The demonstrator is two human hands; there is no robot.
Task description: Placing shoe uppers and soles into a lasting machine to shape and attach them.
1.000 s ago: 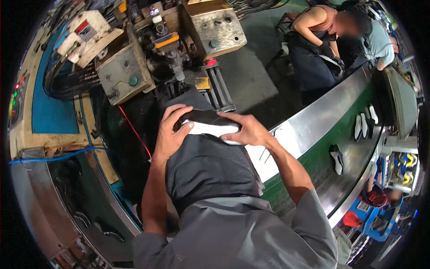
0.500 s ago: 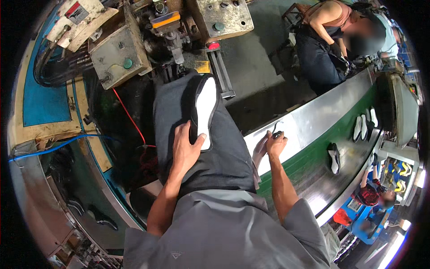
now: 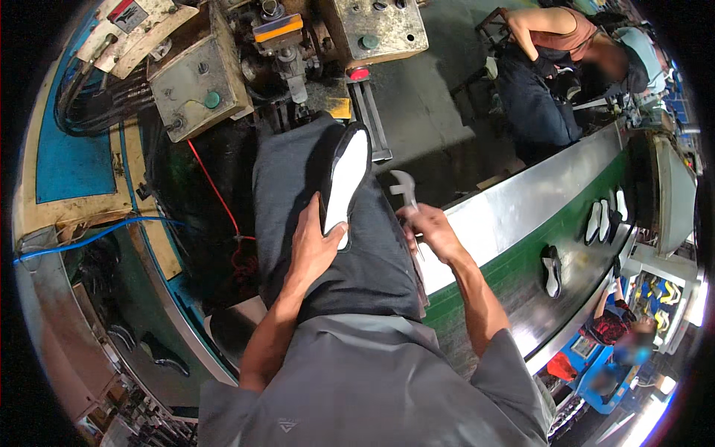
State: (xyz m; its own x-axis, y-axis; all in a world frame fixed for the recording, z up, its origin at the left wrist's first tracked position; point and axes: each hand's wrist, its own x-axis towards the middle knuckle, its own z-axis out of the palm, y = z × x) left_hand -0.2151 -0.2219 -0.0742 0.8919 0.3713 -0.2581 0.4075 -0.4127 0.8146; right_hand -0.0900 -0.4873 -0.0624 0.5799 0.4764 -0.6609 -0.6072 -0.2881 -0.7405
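A shoe upper (image 3: 347, 179) with a dark rim and a white underside lies sole-up across my dark-trousered lap, its toe pointing away from me. My left hand (image 3: 314, 240) is closed around its near end, thumb on the white face and fingers along the left side. To the right of the shoe, my right hand (image 3: 430, 229) is closed around the handles of metal pincers (image 3: 404, 188). Their hooked head points up and away, blurred by motion and apart from the shoe.
On my right runs a green conveyor (image 3: 477, 316) with a shiny metal edge (image 3: 521, 190); several shoes (image 3: 552, 272) lie on it. Ahead stand machine control boxes (image 3: 199, 97). A co-worker (image 3: 536, 82) sits at the far right. A blue hose (image 3: 97, 235) crosses the left side.
My right hand has lifted from the conveyor's metal edge and moved left toward the shoe, carrying the pincers. The shoe has tilted slightly under my left hand. Shoes on the conveyor have shifted a little.
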